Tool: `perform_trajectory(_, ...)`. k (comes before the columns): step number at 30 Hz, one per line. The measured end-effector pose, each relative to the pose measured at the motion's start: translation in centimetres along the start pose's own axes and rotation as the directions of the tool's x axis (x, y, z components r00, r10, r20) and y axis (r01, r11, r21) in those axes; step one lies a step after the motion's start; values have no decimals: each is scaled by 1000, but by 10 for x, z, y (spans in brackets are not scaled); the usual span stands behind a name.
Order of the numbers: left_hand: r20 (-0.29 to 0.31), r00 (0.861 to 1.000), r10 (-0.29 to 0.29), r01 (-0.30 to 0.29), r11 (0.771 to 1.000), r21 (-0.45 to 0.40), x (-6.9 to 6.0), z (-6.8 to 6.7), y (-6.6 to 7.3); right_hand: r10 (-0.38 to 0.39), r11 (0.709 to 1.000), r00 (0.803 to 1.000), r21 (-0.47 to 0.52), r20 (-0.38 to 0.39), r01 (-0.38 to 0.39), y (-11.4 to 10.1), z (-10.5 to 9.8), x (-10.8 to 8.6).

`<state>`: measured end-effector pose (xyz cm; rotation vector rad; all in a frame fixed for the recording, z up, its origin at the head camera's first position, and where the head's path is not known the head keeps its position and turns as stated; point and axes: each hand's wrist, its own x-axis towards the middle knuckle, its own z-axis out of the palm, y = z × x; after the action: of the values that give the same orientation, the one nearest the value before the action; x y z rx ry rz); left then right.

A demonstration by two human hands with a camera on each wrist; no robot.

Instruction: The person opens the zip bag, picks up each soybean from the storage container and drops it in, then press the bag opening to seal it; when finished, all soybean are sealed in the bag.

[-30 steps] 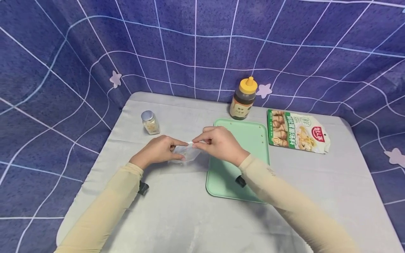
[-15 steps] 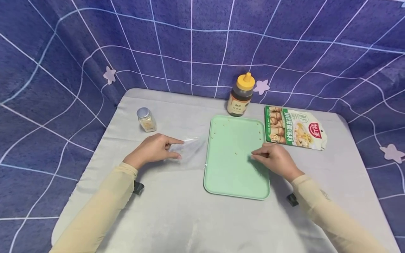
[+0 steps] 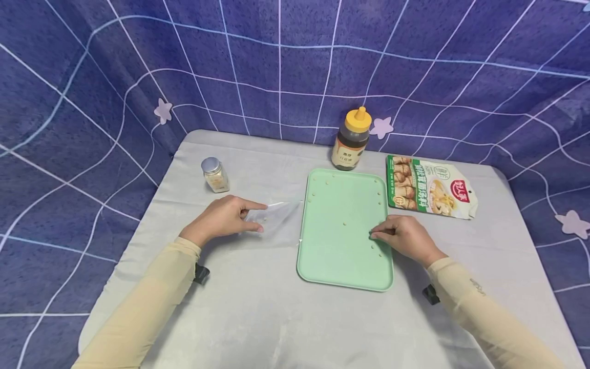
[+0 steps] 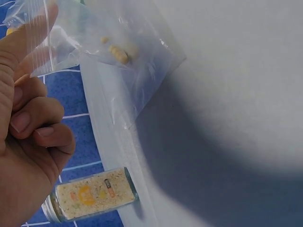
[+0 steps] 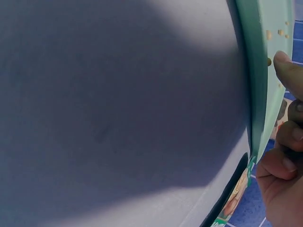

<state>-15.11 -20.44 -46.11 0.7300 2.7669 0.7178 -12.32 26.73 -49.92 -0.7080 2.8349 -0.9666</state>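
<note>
My left hand (image 3: 223, 218) holds a clear zip bag (image 3: 282, 223) at its mouth, index finger and thumb spread apart. In the left wrist view, the bag's ribbed seal lies over a finger, and a few tan bits (image 4: 119, 54) sit inside the plastic. My right hand (image 3: 405, 237) is at the right side of a mint-green tray (image 3: 341, 261), fingers curled with thumb and index finger close together. Several small tan crumbs (image 3: 344, 224) lie scattered on this tray. In the right wrist view, one crumb (image 5: 269, 61) sits beside the thumb tip; whether anything is pinched is hidden.
A small glass jar (image 3: 216, 177) with a grey lid stands behind my left hand. Beyond the tray is a dark bottle (image 3: 349, 151) with a yellow nozzle cap. A green and white food pouch (image 3: 430, 187) lies at right. A blue curtain (image 3: 276, 66) hangs behind the table.
My right hand has left the bag's mouth and moved right to the tray's right edge, then slightly lower. The left hand keeps the bag, its thumb and index finger spread.
</note>
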Motion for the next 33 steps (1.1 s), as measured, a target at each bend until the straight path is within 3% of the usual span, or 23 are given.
perform_trajectory(7, 2, 1000, 2, -2, 1000, 4, -1, -1, 2, 21, 1000, 1000, -16, 19, -21, 2, 4, -1)
perform_trajectory(12, 10, 1000, -2, 2, 1000, 6, -1, -2, 5, -24, 1000, 999, -9, -23, 23, -7, 1, 5)
perform_trajectory(17, 17, 1000, 14, -14, 1000, 13, 1, -3, 5, -147, 989, 982, 1, -115, 148, -52, -8, 27)
perform_trajectory(24, 19, 1000, 16, -17, 999, 39, 6, -7, 6, -376, 924, 915, 11, -144, 382, -137, -2, 77)
perform_trajectory(28, 28, 1000, -3, 1, 999, 46, 4, -6, 8, -424, 904, 900, 9, -98, 427, -167, 11, 101)
perform_trajectory(33, 29, 1000, 0, -2, 998, 60, 3, -4, 8, -436, 899, 898, 14, -62, 437, -183, 24, 121)
